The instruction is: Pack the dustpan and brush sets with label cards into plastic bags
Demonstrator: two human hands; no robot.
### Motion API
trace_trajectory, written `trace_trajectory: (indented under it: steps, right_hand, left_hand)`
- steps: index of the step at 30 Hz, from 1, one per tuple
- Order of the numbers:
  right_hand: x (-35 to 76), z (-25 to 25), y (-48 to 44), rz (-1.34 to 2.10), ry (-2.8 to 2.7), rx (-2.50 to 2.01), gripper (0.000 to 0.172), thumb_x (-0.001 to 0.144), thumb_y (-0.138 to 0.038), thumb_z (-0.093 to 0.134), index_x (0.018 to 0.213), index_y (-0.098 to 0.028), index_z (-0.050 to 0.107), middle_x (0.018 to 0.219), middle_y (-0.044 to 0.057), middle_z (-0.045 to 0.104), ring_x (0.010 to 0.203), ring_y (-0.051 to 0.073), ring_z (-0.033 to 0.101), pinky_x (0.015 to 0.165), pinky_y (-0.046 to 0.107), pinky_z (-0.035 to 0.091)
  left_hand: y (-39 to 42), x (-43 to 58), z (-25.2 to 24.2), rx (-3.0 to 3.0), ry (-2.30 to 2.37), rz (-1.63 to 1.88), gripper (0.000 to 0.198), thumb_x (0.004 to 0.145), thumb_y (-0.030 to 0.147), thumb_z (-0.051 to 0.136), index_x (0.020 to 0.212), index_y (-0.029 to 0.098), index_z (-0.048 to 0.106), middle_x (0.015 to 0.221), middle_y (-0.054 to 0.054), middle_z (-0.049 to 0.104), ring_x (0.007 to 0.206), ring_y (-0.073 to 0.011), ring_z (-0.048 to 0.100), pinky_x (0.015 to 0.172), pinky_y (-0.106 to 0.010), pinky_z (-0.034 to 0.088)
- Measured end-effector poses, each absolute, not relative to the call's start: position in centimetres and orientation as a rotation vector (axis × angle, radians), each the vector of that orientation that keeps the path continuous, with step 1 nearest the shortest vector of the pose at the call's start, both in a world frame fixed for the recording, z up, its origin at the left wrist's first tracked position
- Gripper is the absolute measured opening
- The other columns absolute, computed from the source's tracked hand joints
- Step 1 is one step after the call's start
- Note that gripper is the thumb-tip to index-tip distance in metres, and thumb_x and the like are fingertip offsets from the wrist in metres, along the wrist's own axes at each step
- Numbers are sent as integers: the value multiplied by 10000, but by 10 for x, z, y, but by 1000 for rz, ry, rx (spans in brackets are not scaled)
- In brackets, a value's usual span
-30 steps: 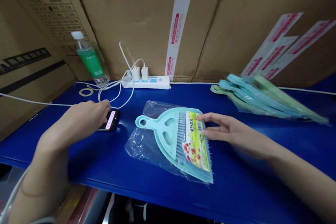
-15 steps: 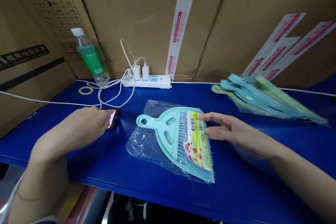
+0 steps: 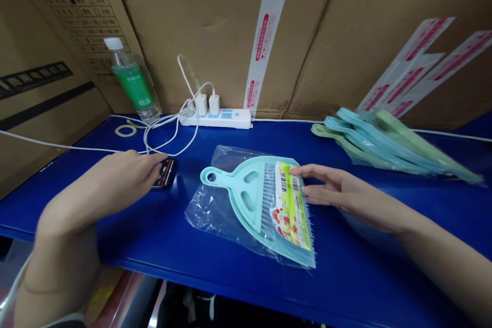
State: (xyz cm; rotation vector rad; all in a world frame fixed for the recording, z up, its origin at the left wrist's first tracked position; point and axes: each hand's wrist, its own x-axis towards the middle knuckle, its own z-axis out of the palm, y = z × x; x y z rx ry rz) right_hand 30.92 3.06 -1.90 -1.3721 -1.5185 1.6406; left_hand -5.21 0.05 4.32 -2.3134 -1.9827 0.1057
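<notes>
A light-blue dustpan (image 3: 246,189) with a brush and a yellow-green printed label (image 3: 292,207) lies flat in clear plastic on the blue table. My right hand (image 3: 326,184) is at its right edge, fingers apart, the fingertips touching the label and bristles without gripping. At the left, my left hand (image 3: 130,174) rests over a small dark phone (image 3: 166,173), its index finger at the top edge. The fingers are bent and the hand covers the phone's left part; its underside is hidden.
On the blue table (image 3: 154,236), more bagged dustpan sets (image 3: 388,143) lie at the back right. A white power strip (image 3: 221,119) with tangled cables, a green-labelled bottle (image 3: 134,84) and a beaded ring (image 3: 125,130) stand at the back left, before cardboard boxes (image 3: 215,25).
My left hand has shifted slightly left, showing more of the phone, whose screen has changed from bright to dark with red marks. My right hand stays at the label.
</notes>
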Motion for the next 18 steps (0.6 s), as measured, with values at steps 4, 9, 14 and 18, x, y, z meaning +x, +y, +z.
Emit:
trace_trajectory:
  steps: [4,9,14,18]
  right_hand:
    - [309,-18,30,1604,-1563,-1380,585,591,-581,822,1051,-245,684,1096,83,692,1013,300,650,871,439,548]
    - [309,-18,31,1591,-1591,-1360,574,604,-576,811,1056,-244,691,1134,79,680,1032,296,640,863,415,552]
    - [310,-19,31,1640,-1538,-1358,563,594,-564,827,1032,-248,668,1082,63,691,1026,286,648,892,419,542]
    - [310,-20,31,1691,-1499,-1341,548,598,-546,838,1021,-252,650,1091,61,696,1059,283,644,914,410,536]
  left_hand:
    - [9,-33,39,-2366,-1873,360,430,930,269,321,1224,135,604,846,-117,728,690,-297,691,645,-381,492]
    - [18,-11,25,-2464,-1828,233,373,919,269,343,1069,177,671,882,-97,742,816,-273,707,717,-355,520]
    - [24,0,16,-2578,-1839,131,368,952,317,325,854,190,656,839,-65,735,756,-227,690,658,-307,485]
    - [26,3,16,-2570,-1829,143,356,944,293,344,753,190,626,763,-51,719,695,-204,670,608,-284,441]
